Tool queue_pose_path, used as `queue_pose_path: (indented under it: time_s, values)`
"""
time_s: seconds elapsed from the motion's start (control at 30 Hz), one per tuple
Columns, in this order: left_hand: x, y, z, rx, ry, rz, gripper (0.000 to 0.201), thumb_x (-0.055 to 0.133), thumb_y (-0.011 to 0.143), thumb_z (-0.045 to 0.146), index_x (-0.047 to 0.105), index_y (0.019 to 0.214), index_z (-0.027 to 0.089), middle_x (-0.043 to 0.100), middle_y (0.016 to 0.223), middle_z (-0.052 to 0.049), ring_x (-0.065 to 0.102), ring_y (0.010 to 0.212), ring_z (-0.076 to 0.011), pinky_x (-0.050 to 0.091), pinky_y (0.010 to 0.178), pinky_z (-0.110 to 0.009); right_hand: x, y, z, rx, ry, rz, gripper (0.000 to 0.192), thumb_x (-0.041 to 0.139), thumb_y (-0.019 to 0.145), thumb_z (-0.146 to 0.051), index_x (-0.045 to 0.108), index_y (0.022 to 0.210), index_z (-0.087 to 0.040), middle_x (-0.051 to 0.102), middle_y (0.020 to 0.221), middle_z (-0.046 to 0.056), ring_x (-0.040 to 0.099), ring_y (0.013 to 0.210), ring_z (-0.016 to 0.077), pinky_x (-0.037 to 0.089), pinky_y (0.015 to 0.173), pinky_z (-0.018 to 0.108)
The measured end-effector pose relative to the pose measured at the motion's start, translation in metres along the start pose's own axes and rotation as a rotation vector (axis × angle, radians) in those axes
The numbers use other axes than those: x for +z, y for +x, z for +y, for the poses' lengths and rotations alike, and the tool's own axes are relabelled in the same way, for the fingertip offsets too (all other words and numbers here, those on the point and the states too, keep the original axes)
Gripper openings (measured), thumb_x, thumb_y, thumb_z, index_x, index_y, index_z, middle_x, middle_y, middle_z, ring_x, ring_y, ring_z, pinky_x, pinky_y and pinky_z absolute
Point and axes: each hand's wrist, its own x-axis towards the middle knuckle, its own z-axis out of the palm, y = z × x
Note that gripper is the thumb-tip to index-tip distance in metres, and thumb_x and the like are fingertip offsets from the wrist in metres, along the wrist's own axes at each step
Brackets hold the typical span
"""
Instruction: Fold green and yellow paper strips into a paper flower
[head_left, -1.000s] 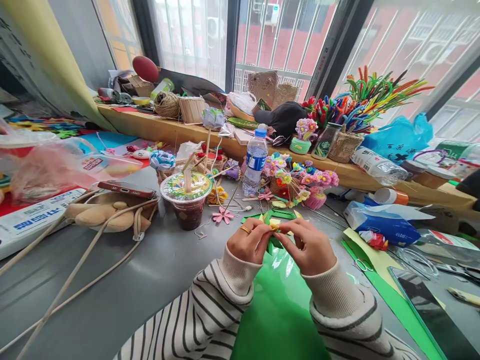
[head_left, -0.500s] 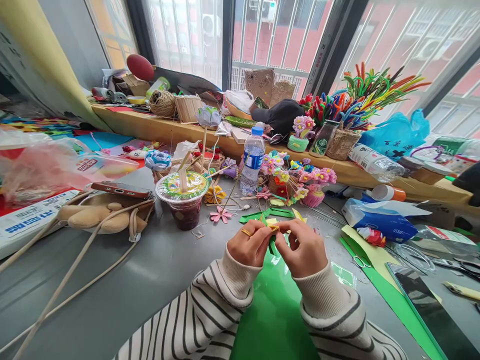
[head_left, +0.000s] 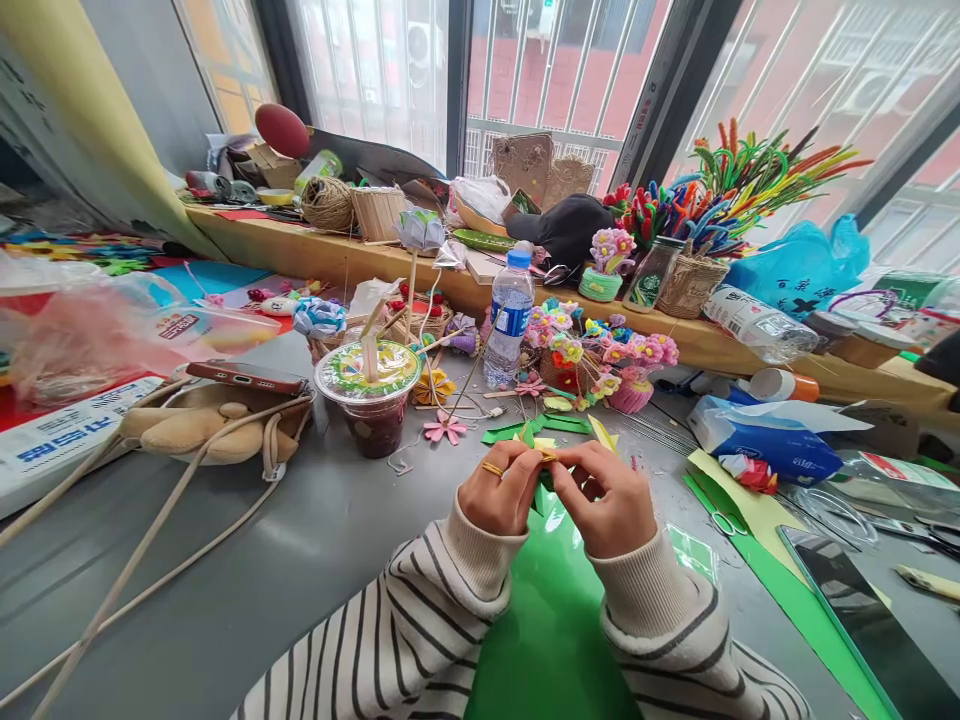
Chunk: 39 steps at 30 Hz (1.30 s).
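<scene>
My left hand (head_left: 496, 492) and my right hand (head_left: 611, 500) meet above a shiny green surface (head_left: 551, 620), fingertips pinched together. Between them is a small folded yellow paper piece (head_left: 548, 456), mostly covered by my fingers. Green paper strips (head_left: 538, 497), pointed like leaves, stick out below and above the pinch; whether they are joined to the yellow piece I cannot tell. Just beyond my fingers lie more green paper leaves (head_left: 574, 425). A pink paper flower (head_left: 445, 428) on a thin stem rests to the left.
A lidded drink cup (head_left: 373, 420) and a water bottle (head_left: 510, 325) stand beyond my hands. At left is a tan pouch (head_left: 214, 430) with a phone (head_left: 244, 375) on it. Scissors (head_left: 726, 523), green paper strip (head_left: 814, 610) and a tablet-like dark screen (head_left: 862, 610) lie at right.
The view has shifted very slightly. Both hands keep their pinch in nearly the same place, with a small shift of the right fingers on the yellow paper.
</scene>
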Motion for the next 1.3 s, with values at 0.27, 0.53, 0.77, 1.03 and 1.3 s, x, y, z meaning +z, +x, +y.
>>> queue_pose_path:
  time_s: [0.27, 0.53, 0.77, 1.03, 1.3]
  values:
    - [-0.002, 0.0, -0.001, 0.036, -0.036, 0.005, 0.016, 0.052, 0.069, 0.007, 0.057, 0.082, 0.014, 0.062, 0.073, -0.006, 0.058, 0.069, -0.0119, 0.048, 0.06, -0.019, 0.002, -0.003, -0.003, 0.063, 0.014, 0.009, 0.016, 0.048, 0.07, -0.023, 0.061, 0.072, -0.015, 0.053, 0.061, 0.0, 0.04, 0.042, 0.0045, 0.031, 0.038, 0.018]
    - [-0.004, 0.004, -0.004, 0.118, -0.03, 0.029, 0.017, 0.053, 0.065, 0.004, 0.057, 0.08, 0.013, 0.062, 0.07, -0.006, 0.057, 0.064, -0.0127, 0.048, 0.061, -0.022, -0.001, -0.001, 0.002, 0.104, 0.066, -0.047, 0.02, 0.046, 0.072, -0.026, 0.062, 0.077, -0.015, 0.056, 0.064, 0.002, 0.046, 0.047, 0.0066, 0.035, 0.04, 0.019]
    - [-0.006, 0.005, -0.002, 0.175, -0.039, 0.042, 0.016, 0.052, 0.066, 0.004, 0.056, 0.08, 0.012, 0.062, 0.069, -0.006, 0.057, 0.062, -0.0131, 0.049, 0.058, -0.023, -0.006, 0.002, 0.001, 0.077, -0.007, -0.059, 0.016, 0.048, 0.069, -0.025, 0.061, 0.073, -0.016, 0.057, 0.064, 0.001, 0.046, 0.047, 0.006, 0.035, 0.04, 0.018]
    - [-0.003, 0.002, -0.003, 0.108, -0.077, 0.059, 0.017, 0.056, 0.063, 0.004, 0.056, 0.078, 0.012, 0.061, 0.078, -0.009, 0.057, 0.07, -0.0141, 0.05, 0.062, -0.025, -0.004, 0.002, -0.001, 0.014, 0.05, -0.063, 0.016, 0.046, 0.069, -0.022, 0.06, 0.072, -0.016, 0.054, 0.062, 0.001, 0.047, 0.049, 0.0068, 0.037, 0.039, 0.017]
    - [-0.007, 0.003, -0.002, 0.168, -0.071, 0.065, 0.018, 0.054, 0.063, 0.002, 0.057, 0.079, 0.01, 0.063, 0.073, -0.009, 0.059, 0.07, -0.0138, 0.049, 0.064, -0.023, -0.011, 0.004, -0.001, -0.052, 0.018, -0.136, 0.015, 0.046, 0.07, -0.021, 0.059, 0.073, -0.016, 0.053, 0.063, 0.001, 0.047, 0.051, 0.007, 0.039, 0.041, 0.017]
